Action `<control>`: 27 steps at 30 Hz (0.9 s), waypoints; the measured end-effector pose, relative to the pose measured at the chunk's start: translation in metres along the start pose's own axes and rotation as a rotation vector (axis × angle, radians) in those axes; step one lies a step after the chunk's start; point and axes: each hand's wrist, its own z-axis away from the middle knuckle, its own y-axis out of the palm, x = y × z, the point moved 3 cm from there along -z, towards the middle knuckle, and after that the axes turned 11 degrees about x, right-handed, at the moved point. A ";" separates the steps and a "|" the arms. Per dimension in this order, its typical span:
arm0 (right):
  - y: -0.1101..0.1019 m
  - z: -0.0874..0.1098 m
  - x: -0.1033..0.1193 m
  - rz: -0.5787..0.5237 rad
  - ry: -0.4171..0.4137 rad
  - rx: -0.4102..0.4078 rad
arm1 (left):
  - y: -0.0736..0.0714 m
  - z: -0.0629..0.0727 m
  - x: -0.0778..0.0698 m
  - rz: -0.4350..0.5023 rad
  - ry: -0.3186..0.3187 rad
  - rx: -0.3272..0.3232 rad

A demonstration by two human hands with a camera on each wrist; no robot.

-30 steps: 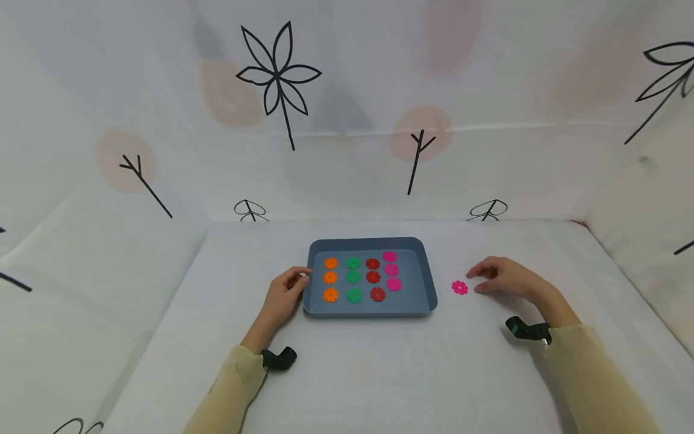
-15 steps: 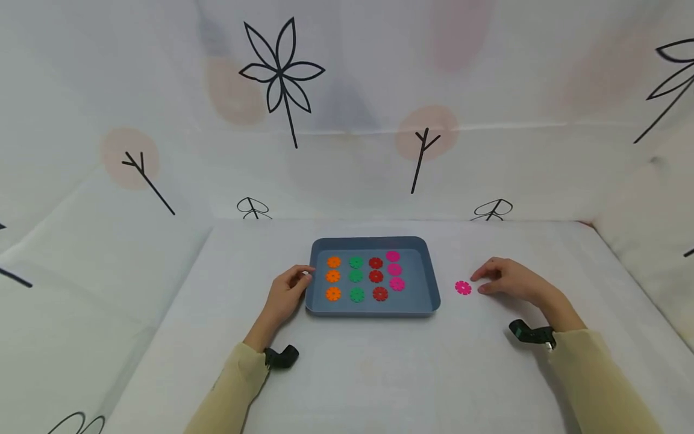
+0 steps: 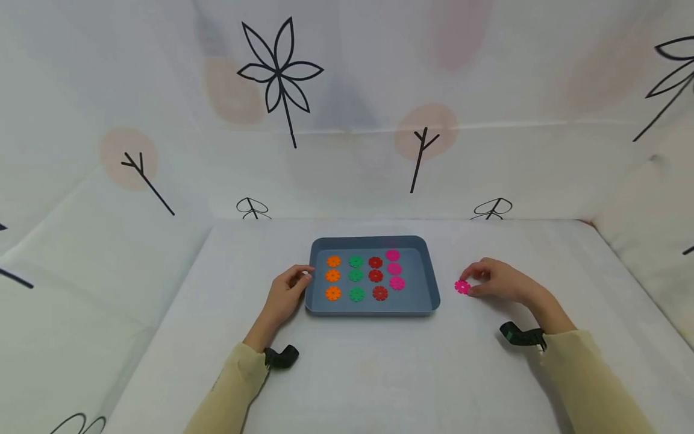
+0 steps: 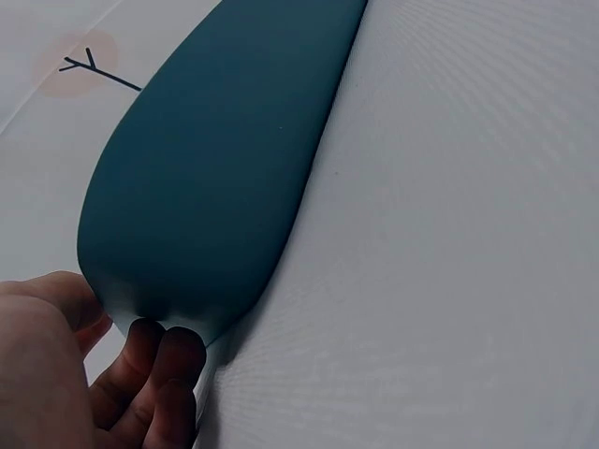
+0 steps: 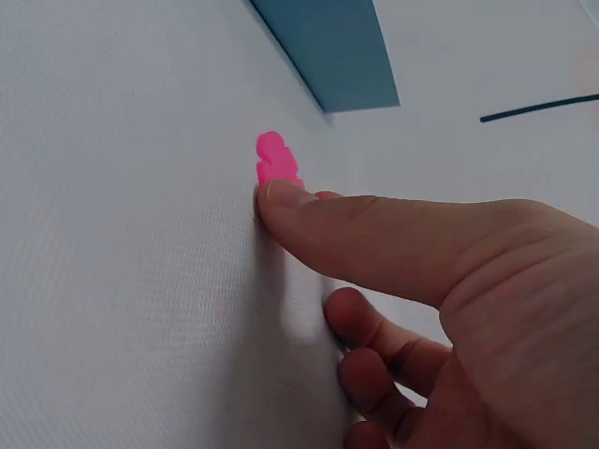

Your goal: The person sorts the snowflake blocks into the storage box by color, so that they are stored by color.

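My right hand (image 3: 501, 282) pinches a pink notched plastic disc (image 3: 462, 287) between thumb and fingers, right of the tray. In the right wrist view the thumb covers part of this disc (image 5: 274, 157), and the other fingers are curled below. My left hand (image 3: 285, 292) holds the left end of the blue-grey tray (image 3: 368, 312). Seen from the left wrist, its fingertips (image 4: 178, 351) lie against the tray's outer end wall. Inside the tray are columns of three orange discs (image 3: 333, 275), three green discs (image 3: 355, 275), three red discs (image 3: 375, 275) and three pink discs (image 3: 394, 269).
A white cloth covers the table (image 3: 368, 374). Behind it hangs a pale backdrop (image 3: 347, 175) with drawn plants, and similar cloth stands at both sides. Each wrist wears a black camera, one left (image 3: 282, 357) and one right (image 3: 520, 334).
My right hand has moved left to the loose pink disc, and its thumb and fingers have closed on it. The left hand has stayed at the tray.
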 end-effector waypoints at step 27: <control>-0.004 0.007 -0.013 -0.168 -0.041 0.078 | 0.000 0.001 -0.001 0.001 -0.025 -0.014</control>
